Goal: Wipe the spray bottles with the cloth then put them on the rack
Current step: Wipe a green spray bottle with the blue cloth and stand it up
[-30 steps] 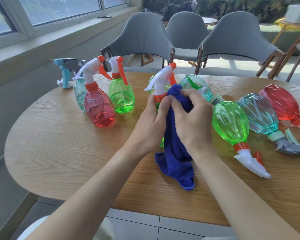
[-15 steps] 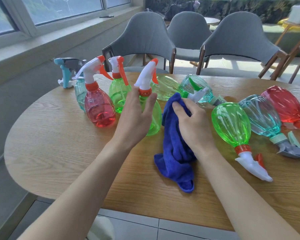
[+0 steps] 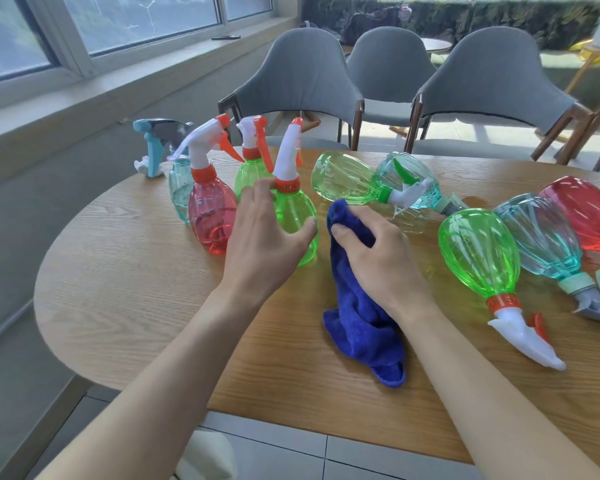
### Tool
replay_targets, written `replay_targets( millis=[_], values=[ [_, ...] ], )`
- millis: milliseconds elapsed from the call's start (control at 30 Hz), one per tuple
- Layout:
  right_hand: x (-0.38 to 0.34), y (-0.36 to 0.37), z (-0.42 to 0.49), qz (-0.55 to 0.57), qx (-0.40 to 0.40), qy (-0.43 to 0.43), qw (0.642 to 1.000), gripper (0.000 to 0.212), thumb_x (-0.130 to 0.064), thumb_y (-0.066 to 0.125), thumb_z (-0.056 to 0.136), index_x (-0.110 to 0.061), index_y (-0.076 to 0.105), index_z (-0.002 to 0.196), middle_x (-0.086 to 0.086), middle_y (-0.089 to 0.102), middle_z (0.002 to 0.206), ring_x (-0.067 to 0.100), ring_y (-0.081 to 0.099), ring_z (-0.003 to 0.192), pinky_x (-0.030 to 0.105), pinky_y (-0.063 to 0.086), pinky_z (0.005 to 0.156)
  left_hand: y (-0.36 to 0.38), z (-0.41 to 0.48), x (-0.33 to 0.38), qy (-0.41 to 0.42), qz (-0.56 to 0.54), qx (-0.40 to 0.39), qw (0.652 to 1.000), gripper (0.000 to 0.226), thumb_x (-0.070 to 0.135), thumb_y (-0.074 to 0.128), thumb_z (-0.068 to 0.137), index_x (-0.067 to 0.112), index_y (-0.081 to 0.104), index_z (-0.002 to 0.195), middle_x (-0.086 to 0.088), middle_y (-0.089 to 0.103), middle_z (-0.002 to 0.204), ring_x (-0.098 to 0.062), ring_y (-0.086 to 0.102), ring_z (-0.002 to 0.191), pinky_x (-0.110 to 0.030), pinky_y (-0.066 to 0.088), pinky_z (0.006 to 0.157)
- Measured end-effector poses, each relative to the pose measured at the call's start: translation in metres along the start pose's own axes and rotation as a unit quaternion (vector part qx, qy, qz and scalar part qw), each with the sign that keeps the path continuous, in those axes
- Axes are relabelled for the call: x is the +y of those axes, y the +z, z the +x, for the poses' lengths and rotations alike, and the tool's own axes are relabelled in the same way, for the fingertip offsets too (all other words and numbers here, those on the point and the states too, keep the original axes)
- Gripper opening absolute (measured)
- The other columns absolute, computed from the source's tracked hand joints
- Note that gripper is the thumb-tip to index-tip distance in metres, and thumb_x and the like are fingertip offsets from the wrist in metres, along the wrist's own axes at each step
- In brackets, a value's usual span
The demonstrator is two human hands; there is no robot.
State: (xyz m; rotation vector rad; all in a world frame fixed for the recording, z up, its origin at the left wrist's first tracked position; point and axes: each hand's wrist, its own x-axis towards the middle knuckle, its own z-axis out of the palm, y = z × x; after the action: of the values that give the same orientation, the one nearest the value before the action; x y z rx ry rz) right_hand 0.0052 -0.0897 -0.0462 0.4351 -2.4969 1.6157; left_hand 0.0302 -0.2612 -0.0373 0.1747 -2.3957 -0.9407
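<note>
A green spray bottle (image 3: 297,216) with a white and orange head stands upright on the wooden table (image 3: 125,289). My left hand (image 3: 264,244) curls round its body, thumb on the right side. My right hand (image 3: 378,258) holds the blue cloth (image 3: 361,323), which lies bunched on the table just right of that bottle. To the left stand a red bottle (image 3: 210,216), a teal bottle (image 3: 179,188) and another green bottle (image 3: 250,171). No rack is in view.
Several bottles lie on their sides at the right: a pale green one (image 3: 343,181), a teal one (image 3: 416,188), a green one (image 3: 478,251), a teal one (image 3: 541,237) and a red one (image 3: 582,213). Grey chairs (image 3: 298,81) stand beyond the table. A window sill runs along the left.
The green bottle has moved left out of the cloth and now stands upright beside the red bottle. My right hand has lowered the cloth onto the table.
</note>
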Motion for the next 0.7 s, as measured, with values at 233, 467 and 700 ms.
replay_targets(
  millis=[233, 467, 700],
  values=[
    [-0.003, 0.007, -0.003, -0.053, -0.032, -0.016, 0.998, 0.039, -0.024, 0.069, 0.102, -0.026, 0.066, 0.140, -0.009, 0.067, 0.137, 0.008, 0.057, 0.128, 0.015, 0.034, 0.103, 0.001, 0.006, -0.013, -0.011, 0.031, 0.069, 0.997, 0.068, 0.042, 0.083, 0.090, 0.015, 0.047, 0.141, -0.002, 0.046, 0.132, -0.023, 0.052, 0.127, -0.026, 0.041, 0.089],
    [0.002, 0.007, 0.000, -0.063, -0.030, -0.019, 0.997, 0.041, -0.014, 0.064, 0.103, -0.026, 0.066, 0.141, -0.011, 0.067, 0.138, 0.004, 0.056, 0.127, -0.006, 0.028, 0.092, 0.003, 0.004, -0.007, 0.018, 0.044, 0.130, 0.990, 0.075, 0.030, 0.088, 0.085, 0.008, 0.045, 0.141, -0.010, 0.047, 0.132, -0.026, 0.050, 0.124, -0.032, 0.045, 0.098],
    [0.002, 0.002, 0.003, 0.026, -0.011, 0.006, 1.000, 0.028, -0.017, 0.060, 0.105, -0.034, 0.073, 0.122, -0.024, 0.075, 0.107, -0.003, 0.067, 0.105, 0.012, 0.047, 0.093, 0.003, 0.002, 0.008, 0.104, 0.031, 0.219, 0.970, 0.042, 0.024, 0.082, 0.087, 0.007, 0.051, 0.110, -0.002, 0.045, 0.108, -0.022, 0.045, 0.097, -0.035, 0.043, 0.089]
  ],
)
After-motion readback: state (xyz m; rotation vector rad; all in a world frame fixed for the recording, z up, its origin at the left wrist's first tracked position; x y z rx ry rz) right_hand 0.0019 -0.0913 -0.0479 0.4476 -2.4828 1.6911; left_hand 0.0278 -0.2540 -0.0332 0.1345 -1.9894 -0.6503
